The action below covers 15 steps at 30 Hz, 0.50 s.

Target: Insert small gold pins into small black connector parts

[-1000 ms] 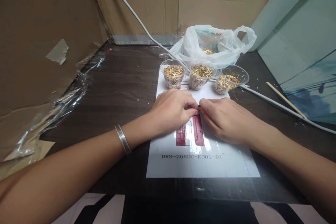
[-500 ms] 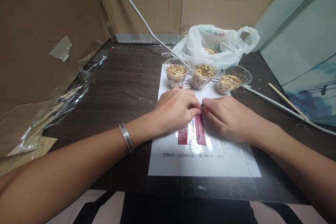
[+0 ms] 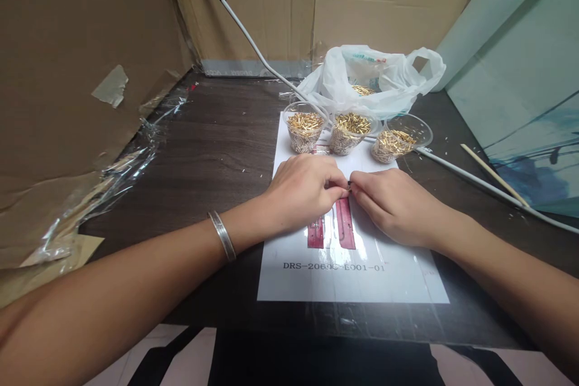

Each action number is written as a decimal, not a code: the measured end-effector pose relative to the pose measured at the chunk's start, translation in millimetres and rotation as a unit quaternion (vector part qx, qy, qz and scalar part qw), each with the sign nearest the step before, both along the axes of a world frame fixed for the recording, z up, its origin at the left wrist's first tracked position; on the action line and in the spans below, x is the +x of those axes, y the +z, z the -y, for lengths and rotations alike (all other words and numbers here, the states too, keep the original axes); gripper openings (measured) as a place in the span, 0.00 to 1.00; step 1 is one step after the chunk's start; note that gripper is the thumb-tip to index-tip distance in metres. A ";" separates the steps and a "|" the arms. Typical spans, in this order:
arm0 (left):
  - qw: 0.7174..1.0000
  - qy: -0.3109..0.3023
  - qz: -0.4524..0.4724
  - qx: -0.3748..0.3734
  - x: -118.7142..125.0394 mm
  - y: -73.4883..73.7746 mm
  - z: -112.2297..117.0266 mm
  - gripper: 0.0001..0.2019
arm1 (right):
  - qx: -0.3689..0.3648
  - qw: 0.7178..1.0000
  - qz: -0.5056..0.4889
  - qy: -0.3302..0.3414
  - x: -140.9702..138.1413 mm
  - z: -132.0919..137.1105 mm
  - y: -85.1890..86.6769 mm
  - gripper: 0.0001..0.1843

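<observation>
Nearest the camera on the white printed sheet point(image 3: 389, 280) is a line of black code lettering, and just past that sit two dark red strips point(image 3: 344, 230) side by side, their long axes running straight away from the person. Both hands meet right at the far end of those strips. Left hand point(image 3: 304, 193) comes in from the left of the sheet, fingers curled tight with thumb and forefinger pinched. Right hand point(image 3: 392, 204) comes in from the right, pinched the same way. Between the two sets of fingertips is one tiny dark piece point(image 3: 349, 184), held over the far end of the right strip (too small to say what it is, or which hand really has the grip). Both hands look about equally close to it, fingertips nearly touching.

Further up the sheet, three clear plastic cups point(image 3: 304, 131) heaped with little gold pins stand in a row across its far edge, well apart from the hands. Behind them is a white plastic bag point(image 3: 392, 81) with more gold bits inside, on the dark tabletop point(image 3: 217, 145).
</observation>
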<state>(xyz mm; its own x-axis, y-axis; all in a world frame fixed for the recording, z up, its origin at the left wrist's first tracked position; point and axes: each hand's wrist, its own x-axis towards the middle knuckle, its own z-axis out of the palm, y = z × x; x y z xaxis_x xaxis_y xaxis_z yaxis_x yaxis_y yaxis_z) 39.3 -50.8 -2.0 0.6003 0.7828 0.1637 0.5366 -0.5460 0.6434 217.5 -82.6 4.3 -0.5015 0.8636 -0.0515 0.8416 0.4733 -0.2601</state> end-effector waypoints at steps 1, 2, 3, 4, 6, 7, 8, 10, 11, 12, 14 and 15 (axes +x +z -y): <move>1.000 0.000 0.001 -0.001 0.0 0.2 0.1 0.06 | 0.006 1.000 0.001 -0.002 -0.1 0.7 -0.6 0.12; 1.000 0.001 0.001 0.000 -0.1 0.3 0.3 0.06 | 0.011 1.000 0.001 -0.003 -0.2 1.2 -0.9 0.12; 1.000 0.002 0.001 0.001 -0.2 0.3 0.4 0.06 | 0.015 1.000 0.003 -0.003 -0.4 1.7 -1.2 0.12; 1.000 0.002 0.000 0.001 -0.3 0.3 0.5 0.06 | 0.019 1.000 0.005 -0.004 -0.5 2.1 -1.4 0.12; 1.000 0.002 -0.002 0.003 -0.5 0.2 0.6 0.06 | 0.026 1.000 0.010 -0.006 -0.9 2.9 -2.0 0.13; 1.000 0.001 -0.003 0.003 -0.6 0.1 0.5 0.06 | 0.029 0.999 0.014 -0.009 -1.1 3.3 -2.3 0.13; 1.000 0.001 -0.004 0.003 -0.6 0.1 0.5 0.07 | 0.031 0.999 0.017 -0.011 -1.3 3.6 -2.7 0.13; 1.000 0.001 -0.006 0.004 -0.6 0.0 0.2 0.07 | 0.036 0.999 0.022 -0.014 -1.8 4.3 -3.2 0.14; 1.000 0.000 -0.006 0.004 -0.7 0.0 0.1 0.07 | 0.037 0.999 0.024 -0.015 -2.1 4.6 -3.1 0.14; 1.000 0.000 -0.006 0.004 -0.7 -0.1 0.0 0.07 | 0.038 0.999 0.027 -0.016 -2.6 5.0 -2.7 0.14; 1.000 -0.001 -0.005 0.004 -0.8 -0.1 0.0 0.07 | 0.033 0.999 0.038 -0.020 -4.0 5.8 -1.1 0.14; 1.000 -0.001 -0.006 0.004 -0.8 0.0 0.0 0.07 | 0.029 0.998 0.045 -0.023 -4.8 6.3 0.0 0.14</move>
